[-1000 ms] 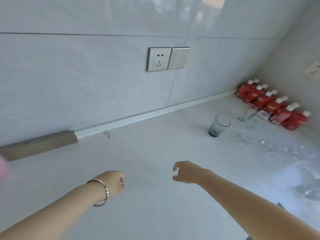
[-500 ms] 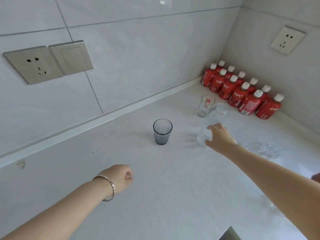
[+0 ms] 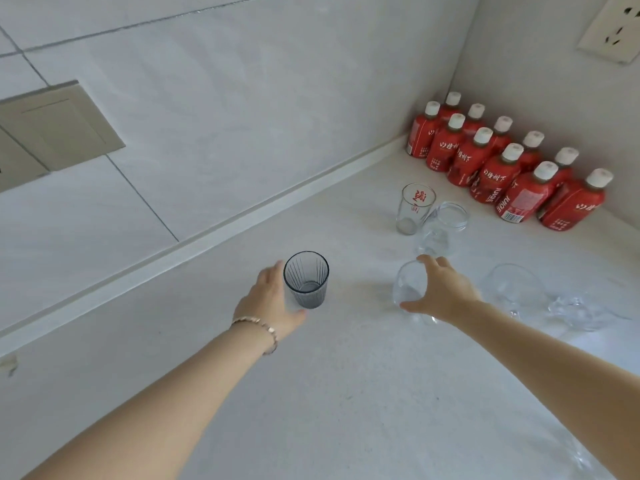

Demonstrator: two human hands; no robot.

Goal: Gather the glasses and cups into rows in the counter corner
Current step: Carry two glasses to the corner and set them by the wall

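While both hands close on glasses out on the open counter [image 3: 346, 427], the job looks barely begun. The left hand [image 3: 270, 303] curls around the grey glass [image 3: 306, 279] from its left side, fingers behind it, thumb low at the base; whether it grips firmly yet I cannot tell. The right hand [image 3: 440, 292] is wrapped round the clear glass [image 3: 407, 289], fingers over the rim side, thumb under the foot. Both stand well apart from the corner.

To do this well, I would say each glass should be lifted clear rather than slid, kept upright, and set down beside the printed glass [image 3: 414, 209] and the round glass [image 3: 445, 226], which touch or nearly touch near the corner and could start a row.

The red bottles [image 3: 502, 168] fill the corner itself in two rows along the right wall, so the glasses can only line up in front of them. More clear glasses [image 3: 516, 289] crowd just right of the right hand; a careless elbow or wrist could knock them, and they are hard to see against the pale top. Wall sockets [image 3: 613, 29] sit above.
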